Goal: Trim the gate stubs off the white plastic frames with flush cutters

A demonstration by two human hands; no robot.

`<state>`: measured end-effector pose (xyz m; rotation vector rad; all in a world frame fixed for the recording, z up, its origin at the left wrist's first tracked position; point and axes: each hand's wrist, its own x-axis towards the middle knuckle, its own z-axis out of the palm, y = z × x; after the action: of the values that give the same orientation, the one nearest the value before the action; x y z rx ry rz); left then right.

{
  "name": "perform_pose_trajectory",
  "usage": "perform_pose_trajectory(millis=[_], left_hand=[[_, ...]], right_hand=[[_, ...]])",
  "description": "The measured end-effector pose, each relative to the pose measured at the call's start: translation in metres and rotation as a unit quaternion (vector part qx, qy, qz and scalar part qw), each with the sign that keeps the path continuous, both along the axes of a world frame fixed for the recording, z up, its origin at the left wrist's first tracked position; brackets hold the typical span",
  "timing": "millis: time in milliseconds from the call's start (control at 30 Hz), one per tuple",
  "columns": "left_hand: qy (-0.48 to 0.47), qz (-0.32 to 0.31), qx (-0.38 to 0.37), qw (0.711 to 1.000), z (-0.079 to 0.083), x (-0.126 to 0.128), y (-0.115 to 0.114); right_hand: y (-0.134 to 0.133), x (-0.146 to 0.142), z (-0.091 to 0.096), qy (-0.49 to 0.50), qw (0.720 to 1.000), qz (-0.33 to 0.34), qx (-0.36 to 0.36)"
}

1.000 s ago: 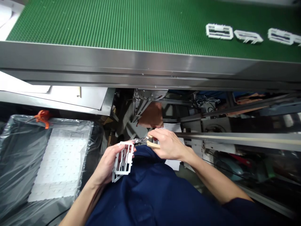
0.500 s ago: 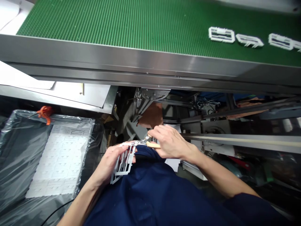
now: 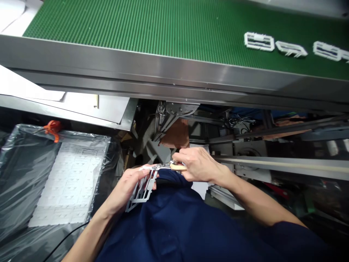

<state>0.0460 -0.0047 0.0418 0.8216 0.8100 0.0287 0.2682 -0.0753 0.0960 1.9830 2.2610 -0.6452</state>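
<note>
My left hand point(image 3: 125, 189) is closed around a white plastic frame part point(image 3: 141, 187), held over my dark blue lap. My right hand point(image 3: 197, 165) is closed on a small pair of cutters with tan handles point(image 3: 171, 166). The metal jaws of the cutters touch the top edge of the frame part. Both hands sit just below the steel edge of the conveyor point(image 3: 169, 74).
The green conveyor belt point(image 3: 131, 25) carries three white plastic parts point(image 3: 259, 41) at the far right. A black bin lined with clear plastic point(image 3: 24, 182) at my left holds stacked white parts point(image 3: 69, 185); an orange clamp point(image 3: 52, 128) grips its rim. Machine framing and cables lie under the conveyor.
The white frame part has tilted flatter in my left hand and the cutters have stayed at its top edge. The view has shifted slightly.
</note>
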Motion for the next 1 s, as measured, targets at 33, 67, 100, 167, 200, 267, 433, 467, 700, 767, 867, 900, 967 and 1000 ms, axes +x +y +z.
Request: perform_pose_trajectory(millis=[33,67,100,167,200,267,433,467,700,767,867,900,967,1000], left_hand=[[-0.001,0.002,-0.007,1.0,0.0,0.0,0.0],[-0.003,0.008,-0.016,1.0,0.0,0.0,0.0],[-0.005,0.015,-0.026,1.0,0.0,0.0,0.0],[-0.012,0.037,-0.043,0.998,0.0,-0.001,0.0],[-0.019,0.048,-0.048,0.997,0.0,-0.001,0.0],[-0.032,0.067,-0.046,0.996,-0.004,-0.003,0.0],[0.068,-0.001,0.23,0.971,-0.03,-0.009,0.002],[0.112,-0.013,0.315,0.942,-0.036,-0.009,0.003],[0.211,0.011,0.404,0.89,-0.054,-0.019,0.004],[0.212,0.034,0.384,0.898,-0.053,-0.028,0.003],[0.202,0.124,0.295,0.926,-0.055,-0.046,0.004],[0.191,0.165,0.252,0.934,-0.056,-0.052,0.003],[0.153,0.242,0.169,0.943,-0.06,-0.064,0.001],[0.134,0.27,0.139,0.943,-0.062,-0.068,-0.001]], right_hand=[[0.0,0.0,-0.001,0.018,1.0,-0.011,-0.002],[0.0,-0.001,-0.003,0.042,0.999,-0.024,-0.003],[0.001,-0.002,-0.005,0.07,0.997,-0.044,-0.004],[0.003,-0.004,-0.011,0.121,0.987,-0.102,-0.002],[0.004,-0.005,-0.016,0.14,0.981,-0.136,-0.004],[0.009,-0.006,-0.025,0.156,0.967,-0.202,-0.018],[0.039,-0.011,-0.055,0.172,0.944,-0.274,-0.064],[0.05,-0.015,-0.062,0.178,0.943,-0.276,-0.055],[0.169,-0.065,-0.106,0.169,0.956,-0.238,-0.002],[0.209,-0.081,-0.117,0.135,0.96,-0.247,0.014],[0.262,-0.101,-0.133,0.078,0.957,-0.276,0.048],[0.277,-0.107,-0.138,0.065,0.955,-0.282,0.058],[0.298,-0.115,-0.146,0.048,0.955,-0.281,0.078],[0.306,-0.119,-0.15,0.042,0.957,-0.275,0.085]])
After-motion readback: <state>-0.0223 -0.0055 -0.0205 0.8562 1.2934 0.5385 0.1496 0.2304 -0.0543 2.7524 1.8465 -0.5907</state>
